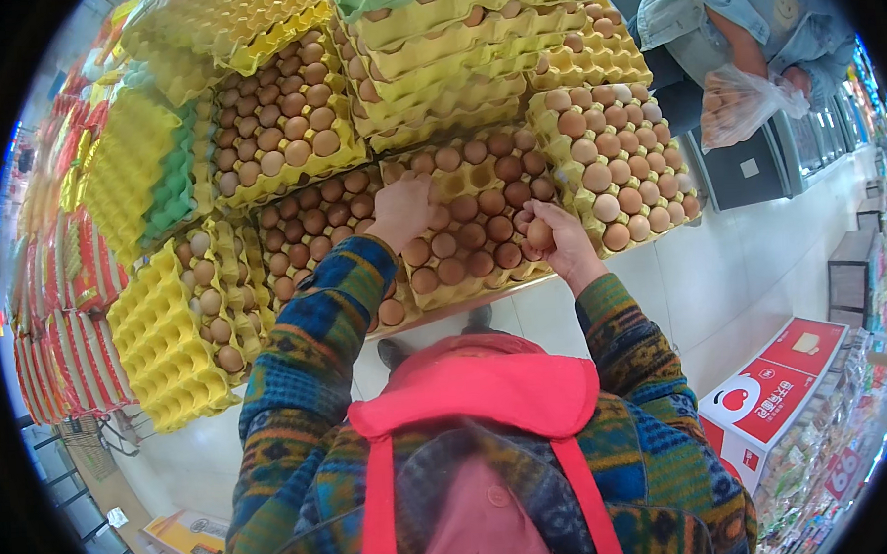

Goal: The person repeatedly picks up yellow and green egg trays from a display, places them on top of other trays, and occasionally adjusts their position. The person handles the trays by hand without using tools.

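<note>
Before me lies a yellow egg tray filled with brown eggs, with a few bare cups near its far side. My right hand holds a brown egg over the tray's right edge, thumb and fingers curled round it. My left hand reaches over the tray's left part, knuckles up. Its fingertips are partly hidden, and an egg shows right beside them; whether it grips anything is unclear.
Tall stacks of filled egg trays rise behind. Another full tray sits to the right. Yellow trays lean at left, near red-and-white packages. Upper right, a person holds a plastic bag of eggs.
</note>
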The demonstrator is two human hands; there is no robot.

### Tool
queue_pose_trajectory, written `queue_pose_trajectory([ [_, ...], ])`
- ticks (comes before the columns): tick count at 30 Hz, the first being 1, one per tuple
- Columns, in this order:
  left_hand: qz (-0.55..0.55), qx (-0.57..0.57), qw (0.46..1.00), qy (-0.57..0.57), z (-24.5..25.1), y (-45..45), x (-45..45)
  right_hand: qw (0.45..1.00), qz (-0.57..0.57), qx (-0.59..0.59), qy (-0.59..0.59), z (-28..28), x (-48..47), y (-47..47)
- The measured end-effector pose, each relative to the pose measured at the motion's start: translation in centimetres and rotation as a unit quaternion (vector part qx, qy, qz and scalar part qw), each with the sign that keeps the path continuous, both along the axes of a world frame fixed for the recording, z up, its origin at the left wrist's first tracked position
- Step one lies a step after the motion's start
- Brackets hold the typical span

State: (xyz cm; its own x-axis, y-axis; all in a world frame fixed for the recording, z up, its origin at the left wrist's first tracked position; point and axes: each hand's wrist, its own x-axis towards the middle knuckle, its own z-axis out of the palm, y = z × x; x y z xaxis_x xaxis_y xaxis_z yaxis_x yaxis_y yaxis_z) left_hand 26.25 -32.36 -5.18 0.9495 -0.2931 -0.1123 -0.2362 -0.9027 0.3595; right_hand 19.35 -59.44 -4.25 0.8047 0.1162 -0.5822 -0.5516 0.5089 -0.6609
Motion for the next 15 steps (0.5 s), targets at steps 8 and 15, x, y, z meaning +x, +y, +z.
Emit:
queue_pose_trajectory([
  [8,0.121,-0.145,0.976,0.110,-0.5,-0.7,1.9,0.999,0.037,-0.008,-0.021,0.3,2.6,0.8],
  [15,0.275,-0.647,0.641,0.309,0.4,-0.8,1.7,0.681,0.198,-0.564,-0.424,-2.1,7.9,5.3],
])
